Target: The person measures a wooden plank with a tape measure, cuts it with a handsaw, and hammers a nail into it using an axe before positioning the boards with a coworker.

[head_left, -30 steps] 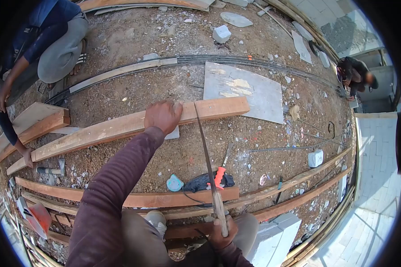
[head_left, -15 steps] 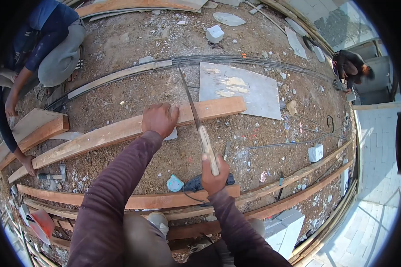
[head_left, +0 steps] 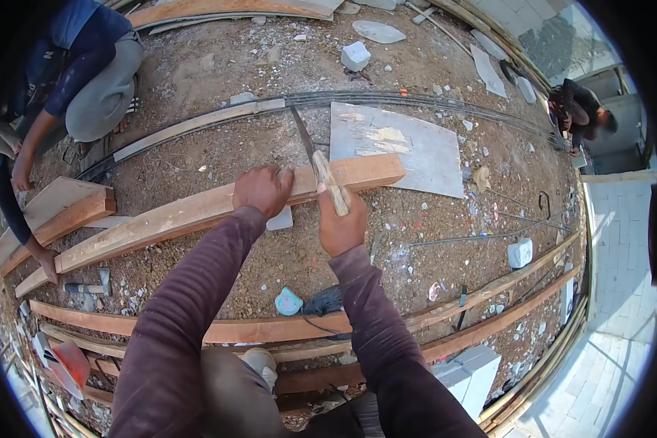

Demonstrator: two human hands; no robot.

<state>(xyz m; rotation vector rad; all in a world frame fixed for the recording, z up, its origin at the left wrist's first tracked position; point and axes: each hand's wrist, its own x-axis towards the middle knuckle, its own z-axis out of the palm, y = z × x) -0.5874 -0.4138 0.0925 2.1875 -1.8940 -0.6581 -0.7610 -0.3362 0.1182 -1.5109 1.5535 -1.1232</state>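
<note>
A long wooden beam [head_left: 153,221] runs from the lower left up to the centre right. My left hand [head_left: 263,191] grips the beam's top with its fingers wrapped over it. Just to the right, my right hand [head_left: 343,223] is closed round the pale wooden handle of a saw [head_left: 304,136]. The dark blade points away from me, past the beam's far side, and the handle's front end lies over the beam. Beneath the beam's right end is a grey board [head_left: 423,155] with torn patches.
A co-worker [head_left: 87,73] crouches at the left, one hand at the beam's far end. Another person [head_left: 580,113] bends at the right. Near me lie a hammer [head_left: 87,287], a tape measure [head_left: 288,301], more beams [head_left: 270,329] and white blocks [head_left: 471,376].
My right hand has pushed the saw forward, away from my body, from near my knees to the beam. My left hand has stayed on the beam.
</note>
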